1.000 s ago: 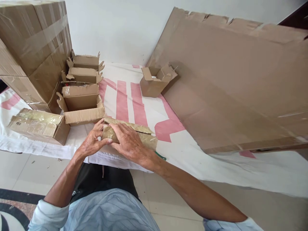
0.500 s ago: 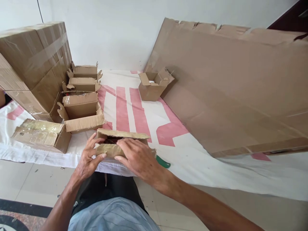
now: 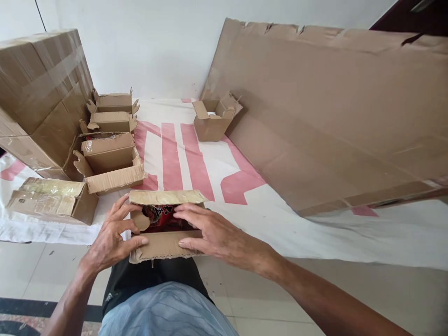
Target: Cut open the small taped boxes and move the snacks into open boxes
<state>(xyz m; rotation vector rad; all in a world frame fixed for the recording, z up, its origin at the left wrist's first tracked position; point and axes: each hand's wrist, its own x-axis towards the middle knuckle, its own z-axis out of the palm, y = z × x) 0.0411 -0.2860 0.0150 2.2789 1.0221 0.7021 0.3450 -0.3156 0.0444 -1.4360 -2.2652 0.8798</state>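
Note:
A small cardboard box (image 3: 168, 245) sits at the table's near edge in front of me, its long flaps folded apart. Inside shows a shiny red packet (image 3: 161, 219) with dark and white print. My left hand (image 3: 114, 233) grips the box's left end, thumb on the near flap and fingers by the rounded end flap. My right hand (image 3: 213, 235) holds the near flap, its thumb on top and its fingers reaching over the opening by the packet. Part of the packet and the box's right end are hidden behind that hand.
To the left are a taped box (image 3: 52, 200), an open box (image 3: 112, 168) and more open boxes behind it. Large taped cartons (image 3: 45, 84) stand at far left. Another open box (image 3: 212, 126) touches a big cardboard sheet (image 3: 325, 116) leaning at right.
The near flap has swung outward toward me, and the opening is wider, so the red packet shows. Both hands have spread apart somewhat. The view has shifted slightly.

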